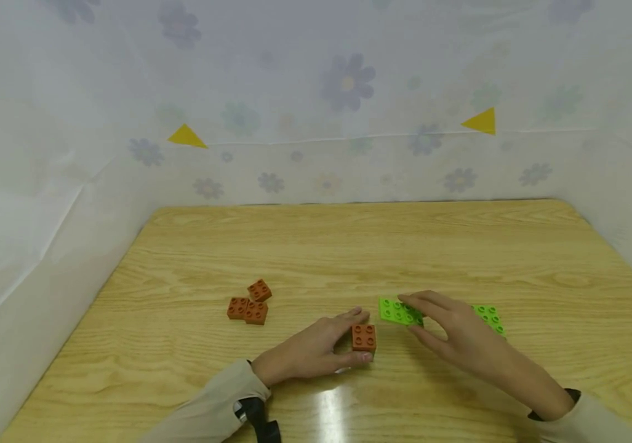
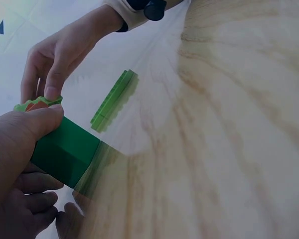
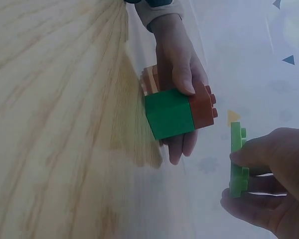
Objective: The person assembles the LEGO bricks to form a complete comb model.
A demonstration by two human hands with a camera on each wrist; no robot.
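Observation:
My left hand (image 1: 316, 348) grips a two-brick stack between thumb and fingers. The stack is a reddish-brown four-stud brick (image 1: 364, 336) on top of a dark green block (image 3: 168, 115), and it stands upright at the table surface. Just to its right, my right hand (image 1: 468, 337) pinches a flat, bright green studded plate (image 1: 392, 309) between thumb and fingertips. In the right wrist view this lime plate (image 3: 235, 164) is held level with the top of the stack, apart from it. The right hand partly covers the plate in the head view.
A second lime green plate (image 1: 490, 318) lies on the wooden table (image 1: 316, 246), partly behind my right hand. Several loose reddish-brown bricks (image 1: 256, 312) sit close together at the left. A white flowered sheet (image 1: 304, 166) hangs behind the table's far edge.

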